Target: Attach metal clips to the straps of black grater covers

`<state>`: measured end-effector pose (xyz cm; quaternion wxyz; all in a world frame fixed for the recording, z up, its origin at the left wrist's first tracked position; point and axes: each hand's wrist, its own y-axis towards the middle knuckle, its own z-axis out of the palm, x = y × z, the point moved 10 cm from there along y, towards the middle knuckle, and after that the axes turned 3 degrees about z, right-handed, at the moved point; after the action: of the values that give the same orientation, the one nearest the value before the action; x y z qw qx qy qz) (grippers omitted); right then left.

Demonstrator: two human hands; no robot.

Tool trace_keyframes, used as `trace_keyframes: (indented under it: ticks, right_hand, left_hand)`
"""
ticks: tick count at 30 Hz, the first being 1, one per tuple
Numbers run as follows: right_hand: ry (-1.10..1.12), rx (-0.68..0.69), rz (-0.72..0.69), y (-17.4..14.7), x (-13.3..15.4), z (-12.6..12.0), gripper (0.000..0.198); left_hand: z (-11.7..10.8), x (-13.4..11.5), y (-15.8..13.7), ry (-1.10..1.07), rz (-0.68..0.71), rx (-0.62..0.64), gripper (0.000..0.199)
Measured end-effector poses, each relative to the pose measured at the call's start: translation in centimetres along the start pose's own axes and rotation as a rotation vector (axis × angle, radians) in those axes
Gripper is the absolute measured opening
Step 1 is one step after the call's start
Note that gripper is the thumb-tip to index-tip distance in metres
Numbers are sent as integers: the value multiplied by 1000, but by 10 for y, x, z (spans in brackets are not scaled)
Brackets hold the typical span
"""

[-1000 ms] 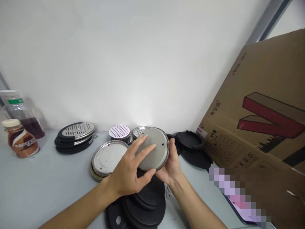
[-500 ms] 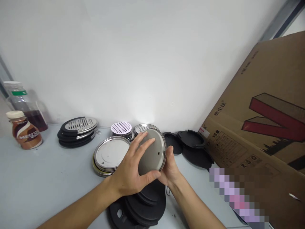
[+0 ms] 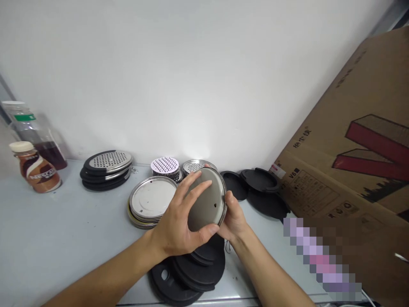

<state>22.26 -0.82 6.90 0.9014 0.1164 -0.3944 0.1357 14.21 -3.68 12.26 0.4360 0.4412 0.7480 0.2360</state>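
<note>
White wall (image 3: 191,76) rises behind the light grey table (image 3: 64,238). Above it, between our two hands, we hold one round grey metal disc (image 3: 204,207), which is tilted. Our left hand (image 3: 177,228) holds it with spread fingers on its face and the thumb at the lower edge; our right hand (image 3: 234,217) grips its right rim. Lower down we see a pile of flat black pieces (image 3: 204,275), and on the left a stack of round silver metal discs (image 3: 153,196).
</note>
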Motion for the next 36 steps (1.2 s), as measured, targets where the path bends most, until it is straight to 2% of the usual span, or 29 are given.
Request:
trace_keyframes:
  ticks: [4,7,9,12,15,19,22,25,28,31,34,36]
  right_hand:
    - [12,-11,-31,2,2,-4,50]
    - [53,-59,-68,4,4,-8,46]
    - [92,-79,-55,7,2,-9,47]
    - [173,-92,-44,11,2,-10,53]
    - [251,-102,-13,15,3,-15,59]
    - [303,-132,68,20,0,-29,68]
    - [317,-136,60,21,6,-39,73]
    - [318,-132,36,21,12,-41,70]
    - [326,-156,30,22,10,-39,62]
    - [324,-156,56,22,3,-35,56]
    - [305,-184,62,20,4,-40,52]
    - [297,-213,29,19,13,-48,50]
  left_hand:
    - [-4,3,1,-26,0,-42,75]
    - [-8,12,2,-123,-40,-75,67]
    - [-13,26,3,-296,-128,-133,59]
    - [-23,60,3,-720,-355,-326,46]
    - [-29,92,1,-1110,-571,-512,53]
    - [-43,122,1,-1334,-729,-588,59]
    - [-63,150,-14,-1293,-876,-658,41]
    - [-87,168,-27,-1170,-922,-742,28]
    - [-91,170,-29,-1046,-935,-681,31]
    - [-93,170,-30,-767,-941,-610,34]
    - [-109,176,-34,-573,-909,-653,38]
    - [-125,181,-38,-461,-898,-651,32]
